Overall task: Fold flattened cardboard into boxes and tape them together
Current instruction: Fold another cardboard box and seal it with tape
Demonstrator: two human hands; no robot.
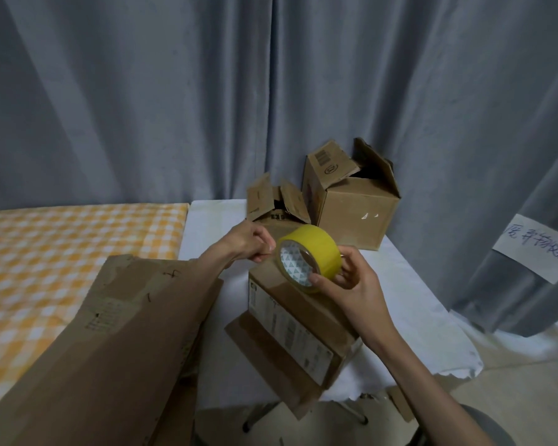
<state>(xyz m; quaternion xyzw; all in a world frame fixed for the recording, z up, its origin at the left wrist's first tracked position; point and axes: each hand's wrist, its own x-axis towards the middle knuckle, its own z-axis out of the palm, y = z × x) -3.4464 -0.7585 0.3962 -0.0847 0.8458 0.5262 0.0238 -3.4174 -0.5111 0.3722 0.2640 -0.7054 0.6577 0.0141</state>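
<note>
My right hand (348, 278) grips a roll of yellow tape (313, 252) and holds it above a folded cardboard box (290, 320) that lies on the white-covered table (409, 294). My left hand (255, 243) is at the roll's left rim, its fingertips pinching at the edge of the tape. The box lies tilted, with a printed label on its side and a flap hanging off the front of the table. A stack of flattened cardboard (110, 349) lies to the left, under my left forearm.
Two cardboard boxes with raised flaps stand at the back of the table, a small one (271, 204) and a larger one (351, 201). A yellow checked cloth (62, 246) covers the surface on the left. Grey curtains hang behind, with a handwritten paper sign (535, 246) at right.
</note>
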